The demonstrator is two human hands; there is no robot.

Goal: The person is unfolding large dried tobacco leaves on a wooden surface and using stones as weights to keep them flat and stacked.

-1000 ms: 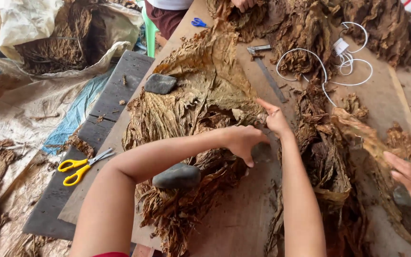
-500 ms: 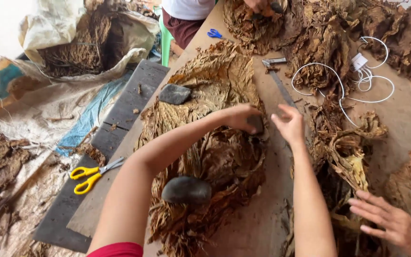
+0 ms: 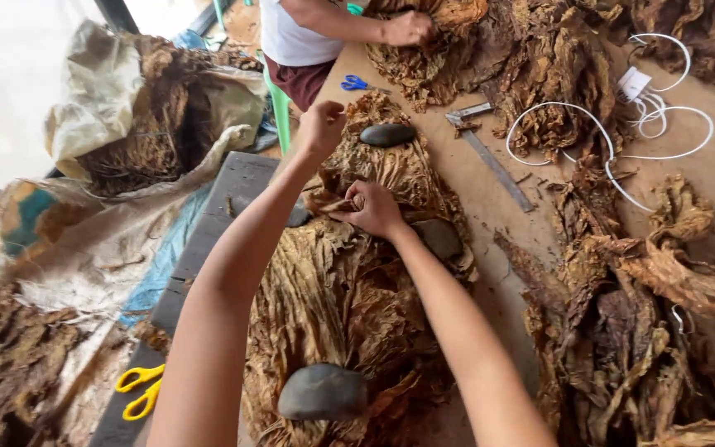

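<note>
At the bottom of the frame a smooth round grey stone (image 3: 322, 391) sits on the near end of a long pile of dry brown crinkly leaves (image 3: 337, 298), which lies in the middle of the brown wooden tabletop (image 3: 490, 265). A second ago both hands were pressed low on this pile. Now they have moved up it.

The right hand (image 3: 376, 209), in the middle of the frame, has its grip pinched shut on the edge of a brown leaf. The left hand (image 3: 321, 126), higher up, is curled closed; what its grip holds cannot be seen. So the work looks to have moved to the top leaves.

Four grey stones can be counted: the near one, two by the right hand, and one oval stone (image 3: 386, 134) at the far end.

Two pairs of scissors show: yellow scissors (image 3: 139, 391) at lower left, blue scissors (image 3: 356, 83) near the top. One white cable (image 3: 622, 141) loops at upper right. Another person's hand (image 3: 408, 27) rests on far leaves.
</note>
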